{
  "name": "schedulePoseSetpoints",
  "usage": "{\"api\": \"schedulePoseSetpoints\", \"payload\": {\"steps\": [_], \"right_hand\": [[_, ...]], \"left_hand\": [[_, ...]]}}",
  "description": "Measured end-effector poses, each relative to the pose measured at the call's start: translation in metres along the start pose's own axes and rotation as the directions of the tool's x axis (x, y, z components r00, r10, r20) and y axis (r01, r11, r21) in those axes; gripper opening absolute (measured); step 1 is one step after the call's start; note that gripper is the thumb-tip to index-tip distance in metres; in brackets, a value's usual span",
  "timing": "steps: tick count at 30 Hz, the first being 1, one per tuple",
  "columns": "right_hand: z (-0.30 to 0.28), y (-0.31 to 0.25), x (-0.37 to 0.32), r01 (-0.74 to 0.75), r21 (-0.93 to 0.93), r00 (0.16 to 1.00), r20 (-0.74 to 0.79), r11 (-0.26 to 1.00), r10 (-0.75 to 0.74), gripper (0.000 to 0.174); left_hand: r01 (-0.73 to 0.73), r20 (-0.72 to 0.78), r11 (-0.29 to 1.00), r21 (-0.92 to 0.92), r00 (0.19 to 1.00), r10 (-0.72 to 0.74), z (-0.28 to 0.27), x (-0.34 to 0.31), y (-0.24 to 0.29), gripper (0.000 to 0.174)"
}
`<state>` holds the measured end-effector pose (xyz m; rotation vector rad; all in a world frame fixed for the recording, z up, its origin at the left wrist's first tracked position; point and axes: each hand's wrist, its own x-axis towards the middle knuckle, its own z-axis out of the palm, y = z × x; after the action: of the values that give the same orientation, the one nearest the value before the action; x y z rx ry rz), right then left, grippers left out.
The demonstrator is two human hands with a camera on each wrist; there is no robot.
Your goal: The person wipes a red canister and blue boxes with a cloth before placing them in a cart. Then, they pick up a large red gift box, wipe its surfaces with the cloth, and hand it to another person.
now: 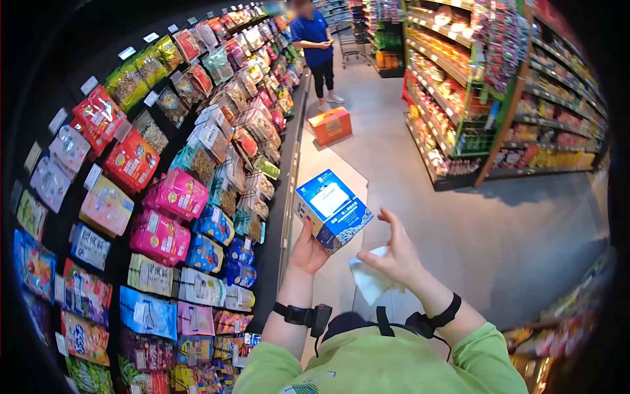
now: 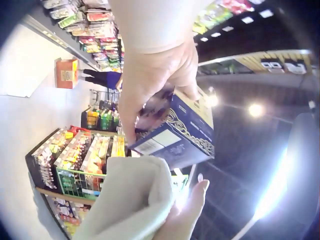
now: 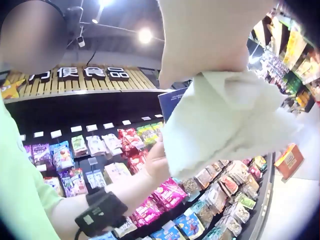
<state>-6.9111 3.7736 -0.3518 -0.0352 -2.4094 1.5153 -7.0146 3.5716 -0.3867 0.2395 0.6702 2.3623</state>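
In the head view my left hand (image 1: 310,251) grips a blue and white carton (image 1: 336,213) at its lower left side. The carton is tilted, and a pale label panel shows on its top face. My right hand (image 1: 401,255) is just right of the carton, thumb and index finger spread apart. A white cloth (image 1: 371,279) hangs from that hand, held by the lower fingers, which are mostly hidden. In the left wrist view the carton (image 2: 192,131) shows its dark blue side with gold wave lines. The cloth (image 3: 225,125) covers most of the right hand in the right wrist view.
Hanging snack bags (image 1: 161,236) line a dark wall rack on the left. An orange box (image 1: 331,126) stands on the aisle floor ahead, near a person in a blue shirt (image 1: 310,29). Stocked shelves (image 1: 436,85) rise on the right, with a shopping cart (image 1: 353,51) farther back.
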Motion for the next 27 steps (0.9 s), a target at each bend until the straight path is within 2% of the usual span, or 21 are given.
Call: {"api": "schedulePoseSetpoints", "payload": {"steps": [3, 6, 7, 10, 12, 14, 16, 17, 20, 22, 24, 25, 26, 27], "right_hand": [[0.004, 0.002, 0.028, 0.023, -0.014, 0.998, 0.066, 1.0, -0.022, 0.112], [0.005, 0.009, 0.074, 0.036, -0.014, 0.997, 0.064, 0.999, -0.035, 0.113], [0.004, 0.005, 0.088, -0.071, -0.017, 0.994, 0.08, 0.997, 0.072, 0.111], [0.001, 0.016, 0.134, -0.108, -0.012, 0.994, 0.023, 0.994, 0.108, 0.102], [-0.001, 0.026, 0.157, -0.079, -0.034, 0.997, -0.022, 0.996, 0.079, 0.099], [-0.004, 0.036, 0.177, -0.052, -0.055, 0.997, -0.057, 0.997, 0.049, 0.095], [-0.014, 0.052, 0.21, -0.054, -0.108, 0.991, -0.13, 0.993, 0.04, 0.095], [-0.018, 0.062, 0.225, -0.066, -0.11, 0.99, -0.134, 0.992, 0.051, 0.095], [-0.027, 0.093, 0.265, -0.021, -0.113, 0.984, -0.179, 0.993, 0.001, 0.092], [-0.035, 0.111, 0.29, 0.019, -0.187, 0.974, -0.217, 0.982, -0.06, 0.093], [-0.039, 0.126, 0.315, -0.019, -0.2, 0.98, -0.2, 0.98, -0.022, 0.092], [-0.041, 0.131, 0.324, -0.049, -0.195, 0.987, -0.159, 0.98, 0.018, 0.091], [-0.041, 0.137, 0.335, -0.08, -0.192, 0.991, -0.117, 0.978, 0.058, 0.091], [-0.043, 0.145, 0.351, -0.069, -0.17, 0.996, -0.071, 0.983, 0.058, 0.091]], "left_hand": [[-0.049, 0.038, 0.998, 0.026, 0.998, 0.047, -0.013, 0.024, 0.004, 0.062], [-0.104, 0.111, 0.988, 0.112, 0.99, 0.092, -0.033, 0.077, 0.011, 0.063], [-0.078, 0.146, 0.993, 0.085, 0.987, 0.065, -0.036, 0.096, 0.015, 0.063], [-0.072, 0.18, 0.995, 0.07, 0.982, 0.058, -0.032, 0.151, 0.022, 0.065], [-0.092, 0.235, 0.992, 0.085, 0.97, 0.07, -0.031, 0.179, 0.026, 0.068], [-0.075, 0.209, 0.994, 0.08, 0.976, 0.057, -0.028, 0.203, 0.029, 0.071], [-0.025, 0.247, 0.998, 0.064, 0.969, 0.009, -0.027, 0.245, 0.034, 0.07], [0.02, 0.223, 0.999, 0.038, 0.974, -0.028, -0.029, 0.266, 0.035, 0.067], [0.008, 0.164, 0.998, 0.061, 0.986, -0.018, -0.031, 0.313, 0.033, 0.063], [-0.008, 0.158, 0.997, 0.079, 0.987, -0.004, -0.044, 0.34, 0.032, 0.06], [0.032, 0.017, 0.992, 0.119, 0.999, -0.034, -0.058, 0.362, 0.035, 0.056], [0.011, -0.054, 0.991, 0.132, 0.999, -0.004, -0.054, 0.361, 0.033, 0.052], [0.003, -0.057, 0.992, 0.126, 0.998, 0.005, -0.054, 0.365, 0.032, 0.052], [-0.018, -0.15, 0.993, 0.117, 0.988, 0.036, -0.056, 0.372, 0.032, 0.048]]}}
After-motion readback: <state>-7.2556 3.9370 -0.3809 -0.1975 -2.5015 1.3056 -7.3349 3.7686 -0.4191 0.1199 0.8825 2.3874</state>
